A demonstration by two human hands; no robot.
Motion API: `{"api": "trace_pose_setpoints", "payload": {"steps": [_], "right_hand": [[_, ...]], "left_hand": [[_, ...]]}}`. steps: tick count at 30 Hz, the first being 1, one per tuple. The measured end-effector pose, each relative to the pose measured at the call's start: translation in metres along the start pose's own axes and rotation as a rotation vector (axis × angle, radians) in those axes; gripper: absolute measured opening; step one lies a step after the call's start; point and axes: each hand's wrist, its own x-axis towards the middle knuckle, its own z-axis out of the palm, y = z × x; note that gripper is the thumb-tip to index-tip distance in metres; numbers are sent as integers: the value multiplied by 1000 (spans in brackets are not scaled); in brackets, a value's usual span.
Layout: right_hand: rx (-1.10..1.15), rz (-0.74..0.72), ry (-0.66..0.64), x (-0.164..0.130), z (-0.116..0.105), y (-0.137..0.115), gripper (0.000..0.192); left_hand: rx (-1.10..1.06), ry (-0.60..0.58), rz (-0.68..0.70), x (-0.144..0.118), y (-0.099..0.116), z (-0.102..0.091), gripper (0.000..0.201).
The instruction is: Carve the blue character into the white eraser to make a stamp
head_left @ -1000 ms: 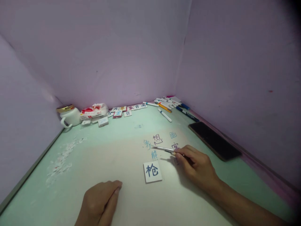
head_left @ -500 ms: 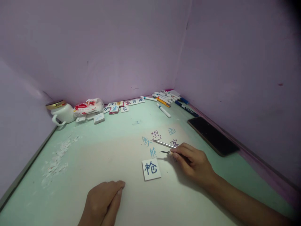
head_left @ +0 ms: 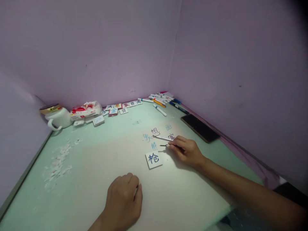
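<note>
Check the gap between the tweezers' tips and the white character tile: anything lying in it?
Nothing visible. The right hand holds the tweezers, tips open above the cut-out characters. The white tile lies just below them on bare table. The left hand rests well clear.

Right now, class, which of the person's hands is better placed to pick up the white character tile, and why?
The right hand, probably. It rests just beside the white character tile, though it holds tweezers. The left hand lies nearer the table's front edge, farther from the tile and holding nothing.
</note>
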Motion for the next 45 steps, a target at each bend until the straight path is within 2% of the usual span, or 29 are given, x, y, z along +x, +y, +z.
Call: {"api": "trace_pose_setpoints", "payload": {"steps": [3, 4, 5, 7, 10, 14, 18, 24, 30, 32, 35, 37, 38, 40, 42, 45], "right_hand": [[-11, -2, 5, 0, 0, -2, 16], [-17, 0, 9, 0, 0, -2, 16], [-23, 4, 12, 0, 0, -3, 16], [-35, 15, 17, 0, 1, -3, 15], [-50, 34, 25, -1, 3, -3, 14], [-36, 55, 42, -3, 2, -6, 13], [57, 56, 43, 0, 2, -18, 13], [280, 112, 46, 23, 18, -43, 16], [387, 147, 29, 30, 16, -35, 14], [400, 210, 28, 26, 11, -32, 15], [499, 403, 19, 22, 6, -33, 11], [625, 520, -27, 22, 5, -34, 6], [691, 558, -73, 22, 4, -35, 10], [813, 606, -181, 23, 3, -35, 17], [931, 635, -262, 24, 1, -34, 16], [1089, 691, -288, 26, -4, -34, 16]], "left_hand": [[-161, -123, -190, 19, -3, -2, 7], [-198, -114, -228, 28, -3, -1, 20], [-198, -96, -240, 36, -3, 1, 34], [-179, -93, -207, 52, -1, 9, 48], [-195, -116, -151, 67, 4, 21, 48], [-231, -126, -127, 68, 6, 26, 37], [-249, -96, -146, 61, 4, 25, 40], [-275, -106, -178, 60, 7, 24, 41], [-277, -180, -214, 65, 8, 20, 44], [-271, -168, -160, 64, 6, 20, 45], [-272, -142, -84, 61, 2, 21, 46], [-285, -137, -72, 61, 0, 21, 45], [-291, -137, -69, 60, -1, 21, 45], [-295, -136, -58, 60, -1, 21, 45], [-296, -136, -56, 60, -1, 21, 46], [-304, -139, -61, 60, -1, 21, 46]]}}
